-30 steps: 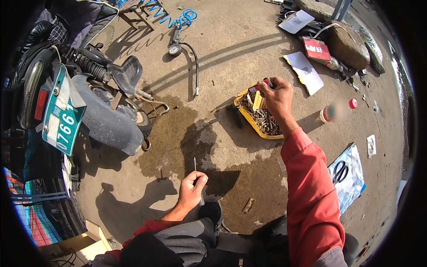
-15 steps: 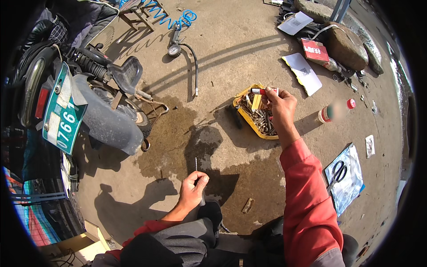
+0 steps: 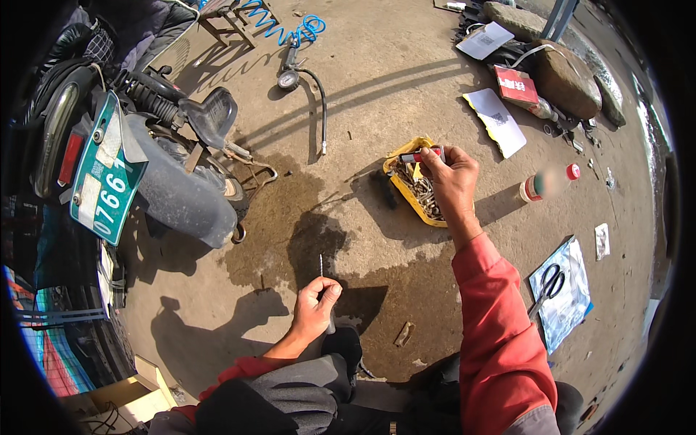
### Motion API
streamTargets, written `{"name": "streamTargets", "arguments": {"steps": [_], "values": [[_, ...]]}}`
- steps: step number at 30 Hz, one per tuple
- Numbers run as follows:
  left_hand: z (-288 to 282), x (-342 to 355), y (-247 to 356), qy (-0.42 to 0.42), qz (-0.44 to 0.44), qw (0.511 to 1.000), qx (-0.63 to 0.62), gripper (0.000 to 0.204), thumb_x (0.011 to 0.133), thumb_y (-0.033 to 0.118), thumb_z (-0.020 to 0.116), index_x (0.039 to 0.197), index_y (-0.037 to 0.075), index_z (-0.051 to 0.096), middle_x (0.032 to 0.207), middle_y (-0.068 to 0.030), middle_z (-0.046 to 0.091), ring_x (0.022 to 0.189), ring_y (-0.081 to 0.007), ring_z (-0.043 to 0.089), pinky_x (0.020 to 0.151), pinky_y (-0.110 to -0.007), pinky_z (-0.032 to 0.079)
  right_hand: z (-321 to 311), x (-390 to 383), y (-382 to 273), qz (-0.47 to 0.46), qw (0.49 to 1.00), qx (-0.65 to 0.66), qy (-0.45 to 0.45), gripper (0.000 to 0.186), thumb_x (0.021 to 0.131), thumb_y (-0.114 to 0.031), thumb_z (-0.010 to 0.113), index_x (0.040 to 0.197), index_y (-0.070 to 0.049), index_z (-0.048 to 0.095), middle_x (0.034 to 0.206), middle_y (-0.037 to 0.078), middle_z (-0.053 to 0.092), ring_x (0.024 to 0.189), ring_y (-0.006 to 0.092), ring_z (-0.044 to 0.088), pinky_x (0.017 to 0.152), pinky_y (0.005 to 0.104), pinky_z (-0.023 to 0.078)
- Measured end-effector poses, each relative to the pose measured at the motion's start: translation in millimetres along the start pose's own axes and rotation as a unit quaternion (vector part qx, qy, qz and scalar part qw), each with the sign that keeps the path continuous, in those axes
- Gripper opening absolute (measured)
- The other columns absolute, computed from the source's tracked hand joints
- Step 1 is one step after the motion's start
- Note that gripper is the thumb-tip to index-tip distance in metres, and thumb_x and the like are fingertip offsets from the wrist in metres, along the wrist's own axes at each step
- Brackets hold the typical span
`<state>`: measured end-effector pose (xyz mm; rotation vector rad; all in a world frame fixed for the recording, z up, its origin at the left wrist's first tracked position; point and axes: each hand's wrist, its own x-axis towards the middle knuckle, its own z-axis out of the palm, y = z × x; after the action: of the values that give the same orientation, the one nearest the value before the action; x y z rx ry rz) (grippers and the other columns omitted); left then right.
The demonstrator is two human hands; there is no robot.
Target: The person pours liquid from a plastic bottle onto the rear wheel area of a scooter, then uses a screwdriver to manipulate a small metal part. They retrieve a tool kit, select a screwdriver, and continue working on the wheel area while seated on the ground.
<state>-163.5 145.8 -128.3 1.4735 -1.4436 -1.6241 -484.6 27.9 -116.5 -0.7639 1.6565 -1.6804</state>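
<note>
My left hand [image 3: 313,310] is low in the middle, above my knee. Its thumb and fingers pinch a thin, twisted metal rod [image 3: 321,267], like a drill bit, which points up and away from me; its lower end is hidden in the hand. Farther off to the right, my right hand [image 3: 457,183] grips a small slim red tube [image 3: 420,156] with a dark end, lying crosswise in the fingers. That hand hovers over the right side of a yellow tray [image 3: 432,221]. Inside the tray are many small metal pieces [image 3: 423,190], partly covered by the hand.
A motorcycle's rear wheel guard [image 3: 185,192] stands at left. Ahead lies a tyre inflator gauge [image 3: 288,80] with a blue coiled hose [image 3: 308,27]. At right are a bottle [image 3: 533,188], scissors [image 3: 553,281] on a silvery packet [image 3: 571,308], cardboard [image 3: 496,119] and a stone [image 3: 565,80].
My right hand has drawn slightly down and to the left, with the tube still in its fingers. The left hand stays in place, holding the rod.
</note>
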Motion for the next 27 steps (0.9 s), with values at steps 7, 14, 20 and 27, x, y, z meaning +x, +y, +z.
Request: {"name": "streamTargets", "arguments": {"steps": [7,14,20,27], "values": [[0,2,-5,-0.004,0.011,1.0,0.003,0.021,0.098,0.024,0.062,0.092,0.003,0.063,0.074,0.0041,0.055,0.066,-0.0037,0.047,0.059,-0.02,0.039,5,-3,-6,-0.012,0.999,-0.037,-0.002,0.017,0.086,-0.01,0.073,0.083,0.006,0.069,0.069,0.004,0.068,0.062,0.0063,0.059,0.054,0.0249,0.048],[1,1,-3,-0.004,0.013,1.0,0.005,0.019,0.098,0.023,0.061,0.092,0.004,0.063,0.073,0.0047,0.054,0.063,-0.0028,0.046,0.057,-0.019,0.038,2,3,2,-0.04,0.995,-0.096,0.007,0.021,0.085,-0.014,0.075,0.082,0.005,0.068,0.065,0.007,0.067,0.06,0.0075,0.058,0.054,0.0272,0.047],[2,2,-3,-0.005,0.015,1.0,0.01,0.019,0.098,0.022,0.061,0.092,0.004,0.063,0.073,0.0046,0.054,0.063,-0.0027,0.046,0.057,-0.019,0.038,0,4,3,-0.114,0.981,-0.155,0.027,0.022,0.083,-0.015,0.076,0.081,0.004,0.067,0.063,0.011,0.065,0.058,0.0093,0.058,0.054,0.0289,0.047],[1,2,-5,-0.006,0.018,1.0,0.009,0.02,0.098,0.023,0.062,0.093,0.004,0.063,0.074,0.0046,0.055,0.063,-0.0027,0.046,0.057,-0.019,0.038,2,1,-2,-0.132,0.977,-0.162,0.04,0.022,0.083,-0.016,0.077,0.083,0.003,0.066,0.063,0.013,0.064,0.056,0.0109,0.057,0.054,0.0297,0.047]]}}
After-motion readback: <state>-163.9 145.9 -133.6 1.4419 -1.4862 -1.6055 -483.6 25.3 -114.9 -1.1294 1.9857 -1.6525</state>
